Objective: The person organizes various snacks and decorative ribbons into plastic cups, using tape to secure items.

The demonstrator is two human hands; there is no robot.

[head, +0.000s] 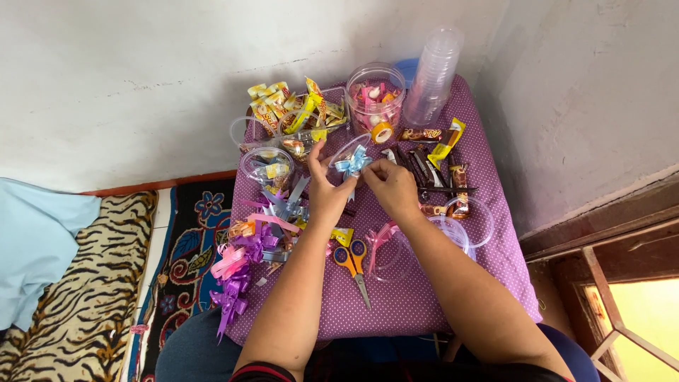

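Observation:
Both my hands meet over the middle of a small table covered in a purple dotted cloth [424,297]. My left hand [327,189] grips a clear plastic cup [341,157] with a light blue ribbon bow [353,164] on its lid. My right hand [391,185] pinches at the bow's right side. Yellow-handled scissors [352,263] lie on the cloth just below my hands.
Pink, purple and blue ribbon bows [244,265] pile at the table's left. Yellow snack packets [290,106], a candy jar [375,99], a stack of clear cups [435,74], chocolate bars [431,170] and clear lids [470,223] surround the hands. Patterned rugs [106,269] lie left.

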